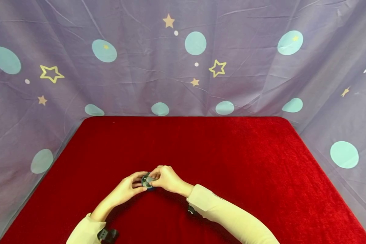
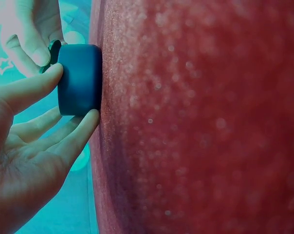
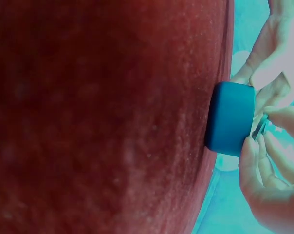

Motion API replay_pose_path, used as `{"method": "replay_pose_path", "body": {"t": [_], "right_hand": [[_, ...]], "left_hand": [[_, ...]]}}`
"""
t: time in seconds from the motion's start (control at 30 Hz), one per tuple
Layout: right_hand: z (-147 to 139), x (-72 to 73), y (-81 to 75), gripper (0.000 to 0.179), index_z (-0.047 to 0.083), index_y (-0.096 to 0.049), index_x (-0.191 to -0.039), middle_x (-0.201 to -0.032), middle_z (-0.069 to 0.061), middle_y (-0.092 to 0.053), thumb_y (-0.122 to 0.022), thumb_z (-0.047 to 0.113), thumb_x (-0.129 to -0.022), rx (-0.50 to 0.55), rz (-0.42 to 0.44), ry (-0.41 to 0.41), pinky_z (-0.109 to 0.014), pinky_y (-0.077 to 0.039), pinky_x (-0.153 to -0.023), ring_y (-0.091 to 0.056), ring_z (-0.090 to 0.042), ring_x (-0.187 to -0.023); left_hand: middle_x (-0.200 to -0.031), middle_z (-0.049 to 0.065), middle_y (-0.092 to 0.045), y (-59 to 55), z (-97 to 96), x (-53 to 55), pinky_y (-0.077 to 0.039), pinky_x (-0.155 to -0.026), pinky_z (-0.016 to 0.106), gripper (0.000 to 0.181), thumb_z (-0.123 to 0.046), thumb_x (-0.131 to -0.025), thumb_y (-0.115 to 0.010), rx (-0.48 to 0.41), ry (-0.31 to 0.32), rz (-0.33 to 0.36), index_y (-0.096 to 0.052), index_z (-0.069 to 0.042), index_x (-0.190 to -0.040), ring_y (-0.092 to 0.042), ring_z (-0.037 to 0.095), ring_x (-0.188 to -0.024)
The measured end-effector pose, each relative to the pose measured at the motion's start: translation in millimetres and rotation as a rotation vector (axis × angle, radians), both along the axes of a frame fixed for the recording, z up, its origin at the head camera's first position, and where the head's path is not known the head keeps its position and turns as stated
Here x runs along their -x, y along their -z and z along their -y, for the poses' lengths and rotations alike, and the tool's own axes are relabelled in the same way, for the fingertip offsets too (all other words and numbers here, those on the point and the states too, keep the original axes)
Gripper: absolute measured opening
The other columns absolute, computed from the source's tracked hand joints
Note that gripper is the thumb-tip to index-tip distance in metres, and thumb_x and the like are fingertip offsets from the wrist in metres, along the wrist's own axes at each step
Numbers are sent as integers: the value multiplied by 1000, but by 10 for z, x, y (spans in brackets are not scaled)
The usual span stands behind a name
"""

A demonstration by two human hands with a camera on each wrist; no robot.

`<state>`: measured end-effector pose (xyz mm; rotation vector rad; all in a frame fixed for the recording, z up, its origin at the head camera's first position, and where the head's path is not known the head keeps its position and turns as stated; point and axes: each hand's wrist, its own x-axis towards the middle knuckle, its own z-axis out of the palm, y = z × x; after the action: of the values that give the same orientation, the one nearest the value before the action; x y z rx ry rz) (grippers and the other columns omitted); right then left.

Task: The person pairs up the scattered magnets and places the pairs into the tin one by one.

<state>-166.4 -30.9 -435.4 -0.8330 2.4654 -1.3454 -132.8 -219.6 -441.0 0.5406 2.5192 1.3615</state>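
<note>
A small round blue container [image 2: 80, 80] stands on the red cloth. My left hand [image 1: 125, 190] holds it from the left side, the thumb near its rim and the other fingers around the far side and low by the base. From the right, my right hand [image 1: 167, 180] pinches a thin grey disc [image 1: 149, 179] between thumb and fingertips. In the right wrist view the disc [image 3: 260, 126] is tilted right at the container's top. Something pale and greenish shows inside the container in the head view, partly covered by the disc and fingers.
A red velvet cloth [image 1: 201, 149] covers the table. Behind it and at the sides hangs a purple curtain [image 1: 250, 67] with stars and dots. A dark wrist camera [image 1: 108, 234] sits by the left sleeve, another [image 1: 191, 209] under the right cuff.
</note>
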Motion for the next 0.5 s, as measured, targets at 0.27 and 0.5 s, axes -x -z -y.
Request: {"method": "replay_pose_path", "body": {"t": [0.27,0.5], "right_hand": [[-29,-14,6,21,-1,-66,-92,-83,-2,-61,-70,10,-75,39,-4,9,-12,-45,-60,-55,-1,-68],[-152,-38,-18,19,-1,-67,-91,-83,-5,-62,-69,8,-75,68,0,-1,-13,-45,-60,-55,-2,-68]], "left_hand": [[-116,28,-48,-2,6,-2,-47,-82,31,54,-10,-81,-63,-4,-2,9,-39,8,-125,-52,38,-103],[-116,27,-49,16,11,-14,-47,-81,32,54,-13,-81,-64,10,-5,-11,-39,7,-125,-54,36,-101]]}}
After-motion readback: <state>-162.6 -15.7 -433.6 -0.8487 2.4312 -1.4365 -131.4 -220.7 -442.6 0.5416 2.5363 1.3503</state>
